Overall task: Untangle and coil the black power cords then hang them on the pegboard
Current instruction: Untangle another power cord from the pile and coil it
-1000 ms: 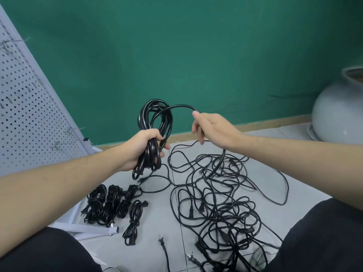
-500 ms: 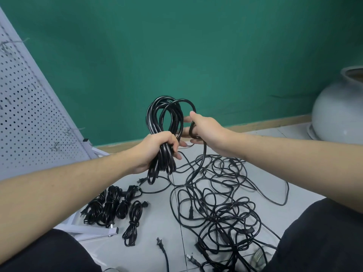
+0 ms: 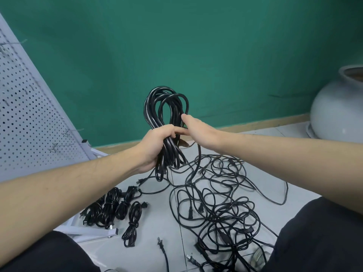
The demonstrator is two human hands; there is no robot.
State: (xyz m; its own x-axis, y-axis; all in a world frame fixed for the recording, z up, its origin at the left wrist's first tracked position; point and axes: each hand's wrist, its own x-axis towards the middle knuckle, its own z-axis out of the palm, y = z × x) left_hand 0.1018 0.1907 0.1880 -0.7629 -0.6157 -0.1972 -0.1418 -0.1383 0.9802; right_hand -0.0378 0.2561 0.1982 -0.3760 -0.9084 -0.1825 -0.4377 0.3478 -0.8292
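My left hand [image 3: 155, 148] grips a partly wound coil of black power cord [image 3: 165, 107], held upright at chest height. My right hand [image 3: 198, 130] is against the coil's right side, fingertips touching the loops. The cord's free run [image 3: 199, 156] comes out from under its palm and drops to the tangled pile of black cords [image 3: 225, 205] on the floor. Several finished coiled bundles [image 3: 112, 209] lie at the lower left. The white pegboard [image 3: 23, 114] leans at the left, with bare wire hooks [image 3: 72, 130].
A big grey ceramic pot [image 3: 337, 114] stands at the right by the green wall. The pegboard's metal foot [image 3: 94, 232] lies beside the bundles. Loose plugs [image 3: 160, 242] lie near the front. My knees in black trousers fill both lower corners.
My right hand has brought a fresh loop leftward onto the coil and now rests against it. My left hand has lifted the coil slightly and shifted it right.
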